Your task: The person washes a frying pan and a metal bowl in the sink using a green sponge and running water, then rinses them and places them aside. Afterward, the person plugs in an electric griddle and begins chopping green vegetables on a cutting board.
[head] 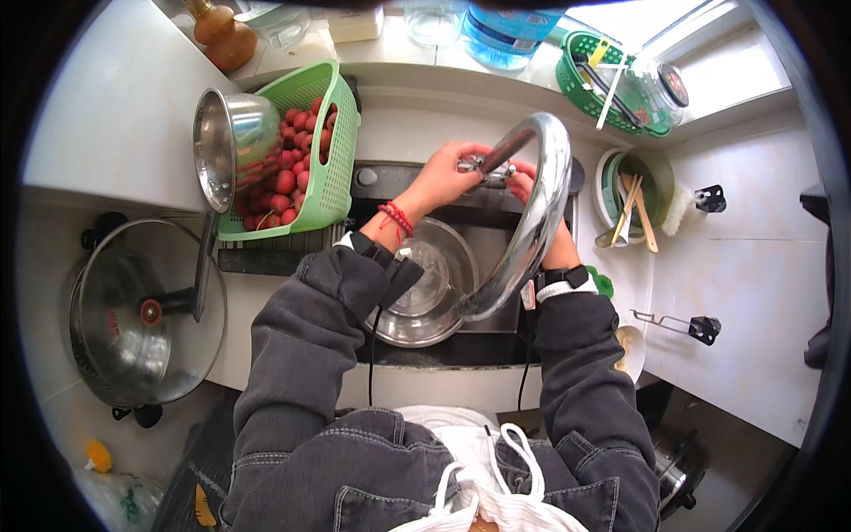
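Note:
Both hands are at the base of a curved chrome faucet (548, 173) behind a sink (492, 292). My left hand (455, 173) has its fingers around the metal fitting at the left of the base. My right hand (524, 181) is at the fitting's right side, partly hidden by the spout, so its grip does not show fully. Below, a round metal basin (435, 326) stands in the sink, with clear water or a clear vessel inside. The spout ends over the basin's right edge.
At the left, a green plastic basket (339, 166) holds red lychees, with a metal ladle (249, 133) over it. A lidded pan (149, 319) lies further left. Utensils stand in a container (655, 173) at the right; a water bottle (508, 33) stands on the sill.

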`<state>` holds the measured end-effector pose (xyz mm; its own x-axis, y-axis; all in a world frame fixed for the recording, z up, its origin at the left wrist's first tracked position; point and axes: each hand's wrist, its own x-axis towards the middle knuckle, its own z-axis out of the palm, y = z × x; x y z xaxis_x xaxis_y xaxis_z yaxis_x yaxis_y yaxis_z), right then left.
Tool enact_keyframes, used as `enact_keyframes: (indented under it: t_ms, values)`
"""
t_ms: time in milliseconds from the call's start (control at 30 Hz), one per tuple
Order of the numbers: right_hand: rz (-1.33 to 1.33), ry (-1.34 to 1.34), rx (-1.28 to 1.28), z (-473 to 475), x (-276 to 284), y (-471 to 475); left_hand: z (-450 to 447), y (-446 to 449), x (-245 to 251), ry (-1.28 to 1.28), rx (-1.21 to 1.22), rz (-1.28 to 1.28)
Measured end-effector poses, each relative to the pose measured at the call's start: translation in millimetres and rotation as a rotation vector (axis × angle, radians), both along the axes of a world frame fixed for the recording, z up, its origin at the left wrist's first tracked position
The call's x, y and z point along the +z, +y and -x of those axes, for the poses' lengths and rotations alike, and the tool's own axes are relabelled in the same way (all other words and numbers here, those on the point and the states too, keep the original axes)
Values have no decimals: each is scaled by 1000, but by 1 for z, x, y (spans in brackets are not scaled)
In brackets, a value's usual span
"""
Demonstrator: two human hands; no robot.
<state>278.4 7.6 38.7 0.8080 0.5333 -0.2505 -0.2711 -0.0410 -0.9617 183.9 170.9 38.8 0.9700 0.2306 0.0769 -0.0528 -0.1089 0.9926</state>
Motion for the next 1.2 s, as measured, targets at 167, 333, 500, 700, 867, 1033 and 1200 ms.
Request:
enact_keyframes:
  t_ms: [167, 333, 500, 700, 867, 1033, 1200]
  values:
    - [-61, -494, 62, 7, -10, -11, 3, 3, 3, 36, 22, -156]
    - [121, -708, -14, -1, -30, -8, 4, 0, 0, 20, 82, -136]
    - [98, -829, -144, -10, -77, -2, 2, -2, -9, 31, 109, -274]
    - [97, -607, -183, -5, -92, 2, 4, -4, -15, 48, 138, -220]
    - [21, -385, -137, 3, -71, -2, 18, 1, -5, 118, 221, -255]
    - [200, -605, -137, 20, -35, -21, 71, 8, 21, 187, 241, -120]
    - [488, -652, -79, 67, -8, -62, 151, -10, 37, 251, 144, -5]
